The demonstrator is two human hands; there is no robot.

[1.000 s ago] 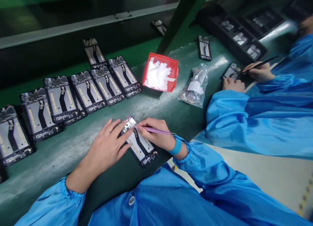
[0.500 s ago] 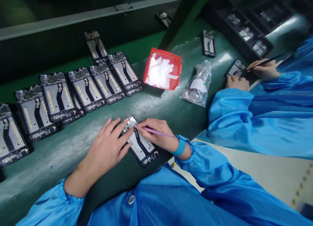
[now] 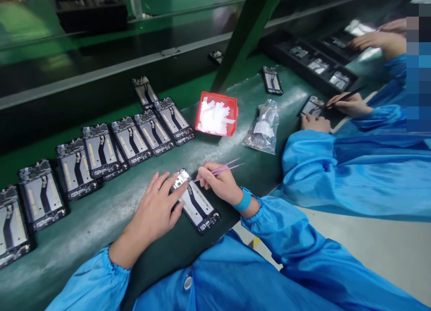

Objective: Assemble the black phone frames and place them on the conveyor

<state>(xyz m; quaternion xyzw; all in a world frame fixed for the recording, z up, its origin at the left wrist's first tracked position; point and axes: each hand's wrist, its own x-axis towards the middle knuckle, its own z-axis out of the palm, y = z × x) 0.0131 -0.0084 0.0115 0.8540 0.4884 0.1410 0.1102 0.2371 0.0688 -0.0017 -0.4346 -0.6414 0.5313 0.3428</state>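
An opened phone frame (image 3: 197, 204) lies on the green bench in front of me, its board end away from me. My left hand (image 3: 155, 210) rests flat beside it, fingers spread and touching its left edge and top. My right hand (image 3: 219, 184) is closed on pink tweezers (image 3: 225, 168), whose tips now point up and to the right, away from the phone. A blue band circles my right wrist.
A row of several opened phone frames (image 3: 101, 150) runs along the left. A red bin of white strips (image 3: 216, 114) and a clear bag of parts (image 3: 263, 128) sit behind. To the right, a co-worker's hands (image 3: 316, 122) work on another phone; black trays (image 3: 313, 64) stand beyond.
My right hand has lifted the tweezers off the phone's top end and swung them so the tips point up and right. The camera view tilted upward. My left hand stayed on the phone.
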